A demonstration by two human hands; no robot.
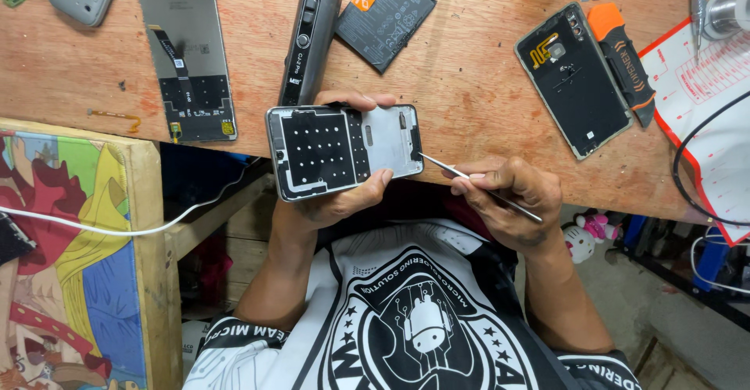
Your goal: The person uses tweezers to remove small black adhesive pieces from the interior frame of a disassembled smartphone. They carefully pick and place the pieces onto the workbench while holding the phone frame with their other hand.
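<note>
My left hand (340, 195) grips an opened phone frame (344, 149), its inner side up, showing a black perforated panel and a pale metal area. My right hand (508, 198) pinches thin metal tweezers (476, 183), whose tip touches the frame's right edge. Both hands hover at the near edge of the wooden bench (461, 101), above my lap.
On the bench lie a detached screen with flex cable (187, 58), a grey electric screwdriver (310, 38), a black battery (384, 15), a phone back cover (574, 77), an orange-handled tool (623, 62) and a red-edged mat (711, 101). A painted wooden box (78, 257) stands left.
</note>
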